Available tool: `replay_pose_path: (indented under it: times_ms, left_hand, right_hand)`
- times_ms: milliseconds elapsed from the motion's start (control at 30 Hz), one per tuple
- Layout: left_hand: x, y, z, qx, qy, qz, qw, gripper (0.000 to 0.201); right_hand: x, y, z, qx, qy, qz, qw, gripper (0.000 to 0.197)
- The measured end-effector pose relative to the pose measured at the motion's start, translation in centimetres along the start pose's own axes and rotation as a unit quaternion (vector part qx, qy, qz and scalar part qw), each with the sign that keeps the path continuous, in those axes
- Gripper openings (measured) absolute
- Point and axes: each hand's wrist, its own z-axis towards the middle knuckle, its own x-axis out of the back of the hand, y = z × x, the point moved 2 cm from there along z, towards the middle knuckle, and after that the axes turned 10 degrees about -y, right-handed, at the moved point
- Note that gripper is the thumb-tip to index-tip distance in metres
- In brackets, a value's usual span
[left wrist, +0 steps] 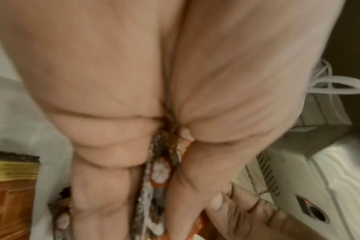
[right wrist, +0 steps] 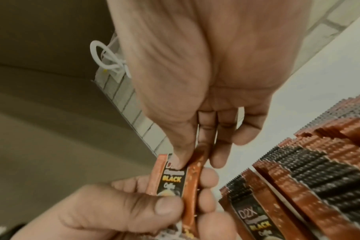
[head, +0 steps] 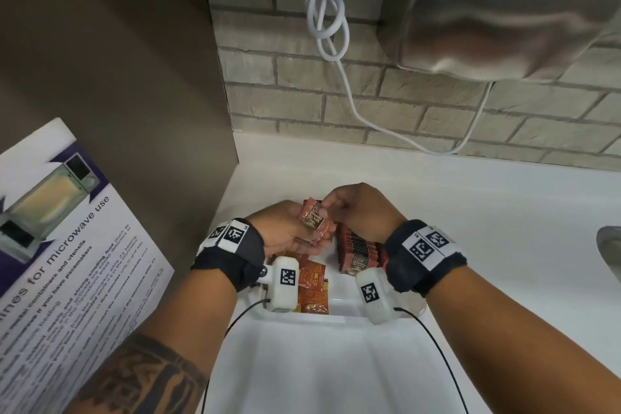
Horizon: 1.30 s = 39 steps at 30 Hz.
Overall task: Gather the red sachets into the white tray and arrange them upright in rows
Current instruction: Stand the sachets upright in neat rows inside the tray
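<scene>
My left hand (head: 307, 233) grips a small bunch of red sachets (head: 313, 219) just above the far end of the white tray (head: 336, 319). The right hand (head: 327, 208) pinches the top edge of one of these, a "D2X Black Coffee" sachet (right wrist: 172, 177), between thumb and fingers. In the left wrist view the held sachets (left wrist: 159, 172) show edge-on between my blurred fingers. A row of upright sachets (head: 359, 249) stands in the tray's far right part, under my right wrist. Several orange-red sachets (head: 312, 286) lie flat in the tray, below my left wrist.
The tray lies on a white counter (head: 487, 212) against a brick wall. A steel hand dryer (head: 504, 10) hangs top right, with a looped white cable (head: 327, 23) beside it. A microwave-use poster (head: 67, 245) leans at left. A sink edge (head: 610, 245) shows at far right.
</scene>
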Motion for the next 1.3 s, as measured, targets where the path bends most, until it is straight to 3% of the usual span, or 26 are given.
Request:
replay_pose_path:
  times_ms: [100, 267, 367, 433, 500, 600, 767, 933, 1167, 1300]
  left_hand:
    - [-0.3, 0.6, -0.5, -0.049, 0.010, 0.014, 0.999, 0.028]
    - [-0.5, 1.1, -0.9, -0.080, 0.117, 0.054, 0.988, 0.024]
    - [0.1, 0.7, -1.0, 0.013, 0.180, 0.154, 0.971, 0.041]
    - [0.3, 0.3, -1.2, 0.126, 0.199, 0.270, 0.934, 0.048]
    - [0.0, -0.1, -1.0, 0.191, 0.178, 0.334, 0.906, 0.041]
    - [-0.6, -0.6, 0.3, 0.224, 0.116, 0.391, 0.885, 0.029]
    - [-1.0, -1.3, 2.5, 0.231, 0.066, 0.393, 0.887, 0.035]
    - [-0.9, -1.5, 3.6, 0.228, 0.032, 0.451, 0.862, 0.035]
    - [0.2, -2.2, 4.9, 0.242, 0.043, 0.449, 0.859, 0.032]
    - [0.2, -2.4, 5.0, 0.243, 0.040, 0.447, 0.860, 0.034]
  right_hand:
    - [0.7, -0.1, 0.3, 0.012, 0.048, 0.060, 0.997, 0.005]
    - [1.4, -1.2, -0.1, 0.023, 0.097, 0.117, 0.988, 0.007]
    - [1.3, -1.5, 0.0, 0.006, 0.111, 0.044, 0.993, 0.009]
    - [0.9, -1.4, 0.4, -0.016, 0.099, -0.033, 0.994, 0.014]
    - [-0.1, -0.7, 1.0, -0.051, 0.072, -0.087, 0.992, 0.015]
    - [-1.4, 0.0, 1.9, -0.101, 0.059, -0.163, 0.980, 0.017]
    - [-2.4, 0.2, 2.8, -0.131, 0.039, -0.273, 0.952, 0.026]
    - [-2.6, 0.8, 3.4, -0.142, 0.021, -0.282, 0.949, 0.025]
    - [-2.5, 0.9, 3.6, -0.118, 0.007, -0.265, 0.957, 0.010]
    - [-2.4, 1.0, 3.3, -0.117, 0.005, -0.249, 0.961, 0.022]
